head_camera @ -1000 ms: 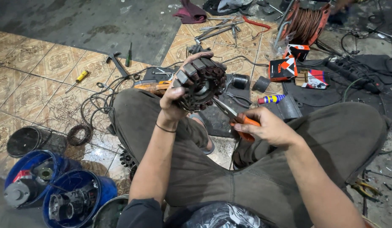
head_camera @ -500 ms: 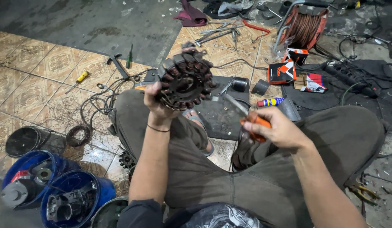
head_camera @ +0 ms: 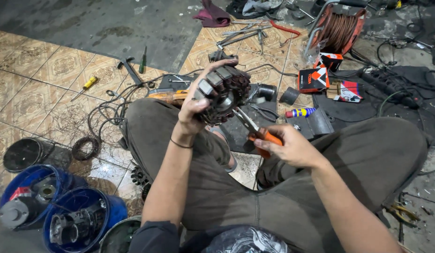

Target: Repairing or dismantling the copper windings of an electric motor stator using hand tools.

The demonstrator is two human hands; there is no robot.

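— Patterned floor tiles [head_camera: 44, 70] fill the left of the frame, strewn with tools and cables. What is in the middle?

— Upper centre, the left hand [head_camera: 191, 110] is wrapped around a round stator core [head_camera: 224, 93], fingers curled over its top edge, holding it up above the knees.

— And the other hand?

— The right hand [head_camera: 292, 147], centre right, is closed around orange-handled pliers [head_camera: 255, 129]; their tips reach the stator's lower right edge.

— Anything nearby?

— Two blue buckets [head_camera: 93, 201] of parts sit lower left, a coil of copper wire [head_camera: 84, 147] just above them, a yellow screwdriver [head_camera: 88, 84] at left, and a cable reel [head_camera: 337, 28] at upper right.
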